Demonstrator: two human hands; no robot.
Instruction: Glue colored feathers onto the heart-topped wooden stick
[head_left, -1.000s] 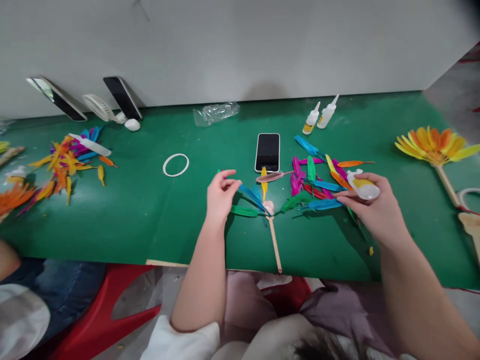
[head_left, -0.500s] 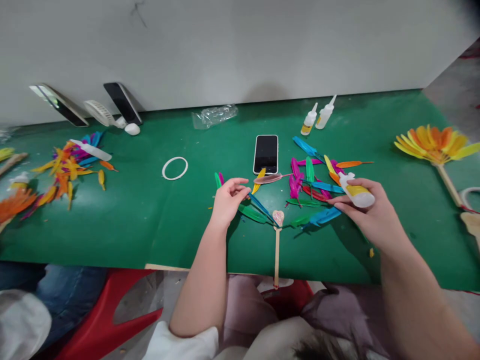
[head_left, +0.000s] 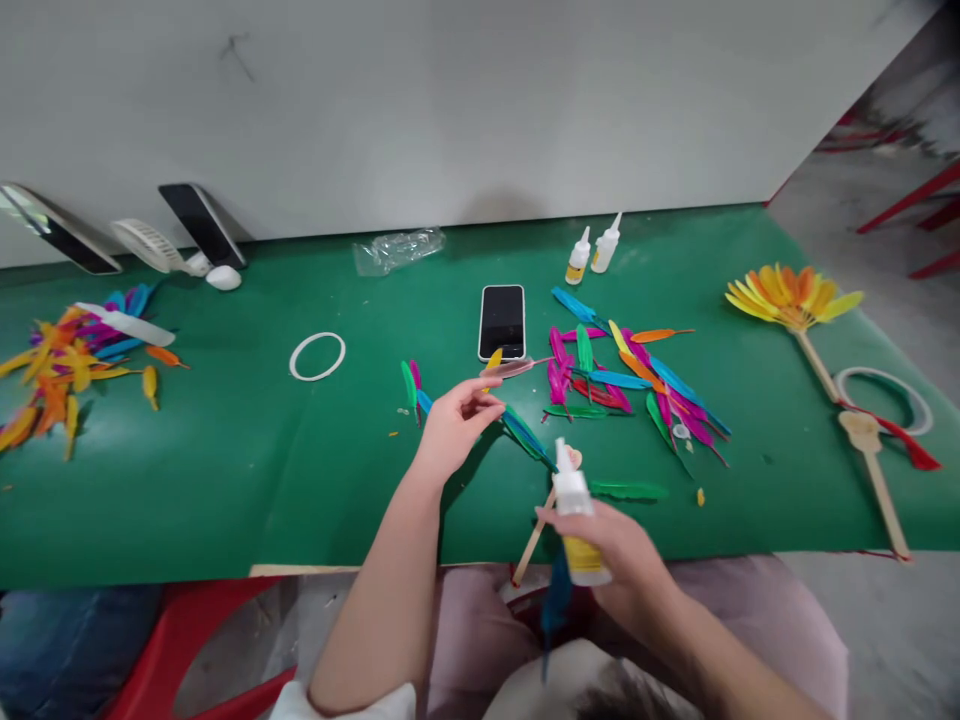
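My left hand (head_left: pixel 463 425) pinches a blue feather (head_left: pixel 527 436), whose lower end reaches the top of a wooden fan handle (head_left: pixel 535 540). In my right hand (head_left: pixel 619 550) is a white glue bottle (head_left: pixel 576 515) with a yellow label, its nozzle pointing up beside the handle's head. A darker blue feather (head_left: pixel 556 600) hangs below the right hand, past the table edge. A green feather (head_left: pixel 628 491) lies right of the handle. Loose feathers, among them magenta ones (head_left: pixel 556 375), are spread behind my right hand.
A phone (head_left: pixel 502 322) lies ahead, with two glue bottles (head_left: pixel 578 258) behind to its right. On the right are a yellow feather fan (head_left: pixel 796 300), a bare handle (head_left: pixel 874 480) and a tape roll (head_left: pixel 911 385). A white ring (head_left: pixel 317 357) lies left.
My right hand has moved left and nearer to me with the bottle, now upright by the handle. The handle has tilted. My left hand stays near the same feather. The view has shifted right.
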